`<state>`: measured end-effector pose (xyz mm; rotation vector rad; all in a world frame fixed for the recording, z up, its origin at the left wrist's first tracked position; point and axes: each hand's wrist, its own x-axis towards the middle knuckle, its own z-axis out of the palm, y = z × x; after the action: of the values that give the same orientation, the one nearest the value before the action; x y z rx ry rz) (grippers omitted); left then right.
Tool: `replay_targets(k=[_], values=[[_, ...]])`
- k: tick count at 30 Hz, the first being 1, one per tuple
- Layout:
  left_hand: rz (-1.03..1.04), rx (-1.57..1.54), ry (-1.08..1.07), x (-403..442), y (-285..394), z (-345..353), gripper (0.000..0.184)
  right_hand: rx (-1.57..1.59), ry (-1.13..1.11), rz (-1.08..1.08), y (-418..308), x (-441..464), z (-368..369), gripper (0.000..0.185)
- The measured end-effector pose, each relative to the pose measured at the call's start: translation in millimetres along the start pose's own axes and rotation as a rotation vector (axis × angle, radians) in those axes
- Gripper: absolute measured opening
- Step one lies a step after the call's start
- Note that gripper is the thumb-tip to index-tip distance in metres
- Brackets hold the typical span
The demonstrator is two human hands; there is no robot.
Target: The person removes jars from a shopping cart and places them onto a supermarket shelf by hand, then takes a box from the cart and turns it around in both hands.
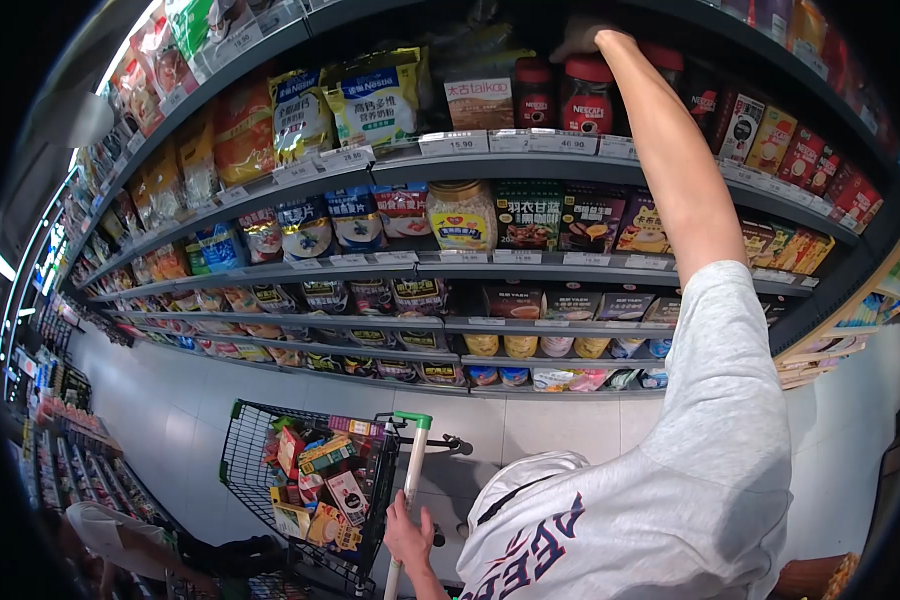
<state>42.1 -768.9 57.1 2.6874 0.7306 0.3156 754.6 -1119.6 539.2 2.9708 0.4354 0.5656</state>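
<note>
Reaching onto upper shelf (550,158) with nearer right grip (578,40), just above or beyond upright, middle red-lidded jar (587,102); impossible to tell whether wide or narrow. Holding cart handle (415,462), near left, with left grip (408,535).

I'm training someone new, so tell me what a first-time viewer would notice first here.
Probably the bare right arm stretched toward an upper shelf, its right grip in shadow above a red-lidded Nescafé jar. Next, likely the shopping cart at lower left of centre, heaped with colourful packages, the left grip on its pale handle.
</note>
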Motion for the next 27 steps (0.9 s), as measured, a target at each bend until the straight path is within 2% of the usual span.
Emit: replay_targets(k=[12,15,18,19,21,25,27], values=[[0.015,-0.018,0.008,0.7,1.7,-0.9,0.059,-0.059,-0.025,0.014,-12.2,-25.6,-20.5,0.102],[0.016,-0.036,0.000,1.1,0.9,-1.3,0.059,-0.024,-0.128,0.082,-15.2,-36.7,-36.3,0.102],[0.003,-0.025,-0.030,1.3,3.3,-4.7,0.060,-0.008,-0.122,0.125,-0.7,-36.0,-44.2,0.098],[0.004,-0.024,-0.025,1.1,2.9,-4.3,0.060,-0.050,-0.172,0.154,-13.6,-63.4,-69.1,0.093],[0.005,-0.025,-0.017,0.4,2.5,-2.4,0.061,-0.077,-0.096,0.194,1.1,-76.2,-72.0,0.090],[0.010,-0.029,-0.023,0.6,1.3,-2.0,0.062,-0.121,-0.289,0.332,-4.9,-123.6,-104.2,0.088],[0.012,-0.033,-0.026,1.9,1.2,-2.1,0.062,-0.112,-0.284,0.294,12.9,-119.0,-91.9,0.084]])
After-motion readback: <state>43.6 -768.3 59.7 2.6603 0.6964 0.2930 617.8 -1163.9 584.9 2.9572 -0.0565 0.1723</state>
